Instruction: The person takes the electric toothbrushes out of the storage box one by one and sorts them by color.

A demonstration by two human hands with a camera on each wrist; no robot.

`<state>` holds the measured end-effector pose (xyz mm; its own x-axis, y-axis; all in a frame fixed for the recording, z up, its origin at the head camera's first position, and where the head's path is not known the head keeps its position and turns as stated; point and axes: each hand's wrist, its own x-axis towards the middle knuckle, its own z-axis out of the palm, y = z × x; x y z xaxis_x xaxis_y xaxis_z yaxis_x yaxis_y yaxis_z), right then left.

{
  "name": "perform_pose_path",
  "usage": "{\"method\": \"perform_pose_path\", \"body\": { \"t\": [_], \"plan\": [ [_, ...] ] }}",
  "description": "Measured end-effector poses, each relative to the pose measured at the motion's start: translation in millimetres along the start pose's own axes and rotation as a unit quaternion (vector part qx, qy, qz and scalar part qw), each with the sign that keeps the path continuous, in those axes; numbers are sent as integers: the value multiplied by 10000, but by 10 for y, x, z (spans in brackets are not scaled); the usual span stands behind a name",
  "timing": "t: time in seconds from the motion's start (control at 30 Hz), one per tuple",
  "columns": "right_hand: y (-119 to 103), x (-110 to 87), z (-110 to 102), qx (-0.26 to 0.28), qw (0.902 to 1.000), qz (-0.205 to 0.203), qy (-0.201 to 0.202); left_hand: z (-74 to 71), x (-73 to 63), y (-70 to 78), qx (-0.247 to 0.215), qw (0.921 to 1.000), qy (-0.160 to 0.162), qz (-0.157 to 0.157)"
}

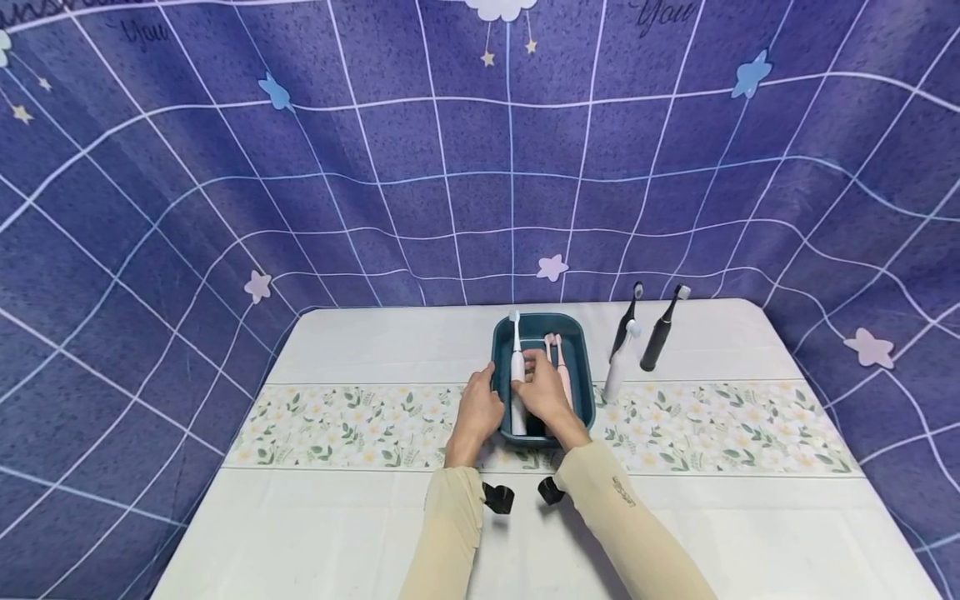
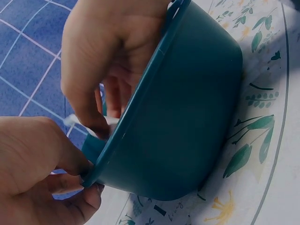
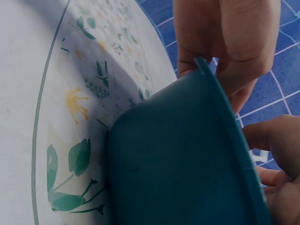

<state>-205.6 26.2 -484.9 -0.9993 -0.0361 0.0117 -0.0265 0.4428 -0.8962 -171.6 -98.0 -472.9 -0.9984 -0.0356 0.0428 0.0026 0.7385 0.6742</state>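
Note:
A dark teal basin (image 1: pixel 590 410) stands on the table in front of me. My left hand (image 1: pixel 478 410) pinches its left rim between thumb and fingers; the left wrist view shows this grip on the basin wall (image 2: pixel 178 117) up close. My right hand (image 1: pixel 544 392) reaches inside and holds a white electric toothbrush (image 1: pixel 517 368) by its handle, along the basin's left side, brush head toward the far rim. Two pink electric toothbrushes, one of them (image 1: pixel 562 367) nearer the right wall, lie to the right of that hand. The right hand and forearm hide part of the basin's inside.
Right of the basin, a white electric toothbrush (image 1: pixel 617 375) stands upright, with a black one (image 1: pixel 625 327) behind it and another black one (image 1: pixel 657 337) farther right. A floral band (image 1: pixel 330 425) crosses the white tabletop (image 1: pixel 300 525). Behind hangs a blue gridded curtain (image 1: pixel 480 208).

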Motion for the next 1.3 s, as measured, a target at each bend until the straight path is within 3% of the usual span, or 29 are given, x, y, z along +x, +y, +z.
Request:
{"method": "perform_pose_path", "body": {
  "t": [0.37, 1.1, 1.3],
  "plan": [
    [-94, -66, -145, 407, 9974, -381, 464, 8, 10, 5, -151, 9997, -51, -171],
    [-269, -314, -380, 972, 9888, -930, 647, 6, -14, 11, -64, 10000, 11, -69],
    [-270, -414, -467, 1102, 9840, -1242, 649, 8, -21, 23, -71, 10000, 16, -64]
  ]
}}
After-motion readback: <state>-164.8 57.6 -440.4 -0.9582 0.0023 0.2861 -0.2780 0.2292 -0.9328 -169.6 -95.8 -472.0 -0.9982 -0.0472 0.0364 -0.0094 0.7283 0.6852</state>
